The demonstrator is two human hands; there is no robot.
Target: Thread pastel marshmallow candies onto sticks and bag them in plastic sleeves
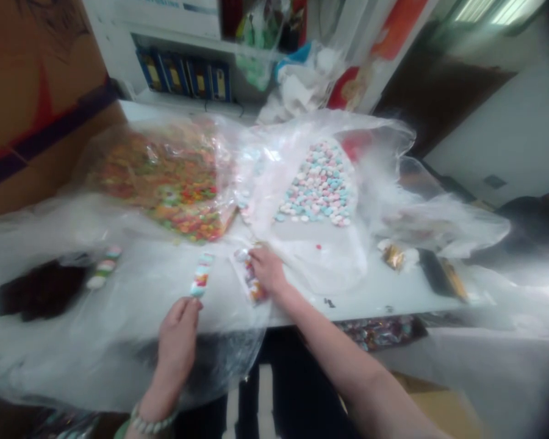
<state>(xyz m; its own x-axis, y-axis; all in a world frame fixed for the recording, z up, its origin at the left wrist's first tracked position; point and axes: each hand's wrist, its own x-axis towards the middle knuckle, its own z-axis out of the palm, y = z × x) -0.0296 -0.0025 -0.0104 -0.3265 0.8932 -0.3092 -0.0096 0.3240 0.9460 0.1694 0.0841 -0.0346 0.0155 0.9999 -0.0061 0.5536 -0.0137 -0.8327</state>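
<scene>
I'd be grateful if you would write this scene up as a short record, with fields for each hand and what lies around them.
Left hand: fingertips at the end of a narrow clear strip packet of pastel candies
Right hand: on a small clear packet of multicoloured candies
Wrist: white beaded bracelet on left
Rest: pink-and-blue round candies; orange-and-green candy heap

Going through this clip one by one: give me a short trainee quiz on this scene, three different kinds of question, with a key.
1. Which hand wears the beaded bracelet?
2. True or false: the pastel candies lie to the right of the multicoloured candies in this view.
3. What is directly under the right hand?

Key:
1. The left hand.
2. True.
3. A small clear packet of candies.
</scene>
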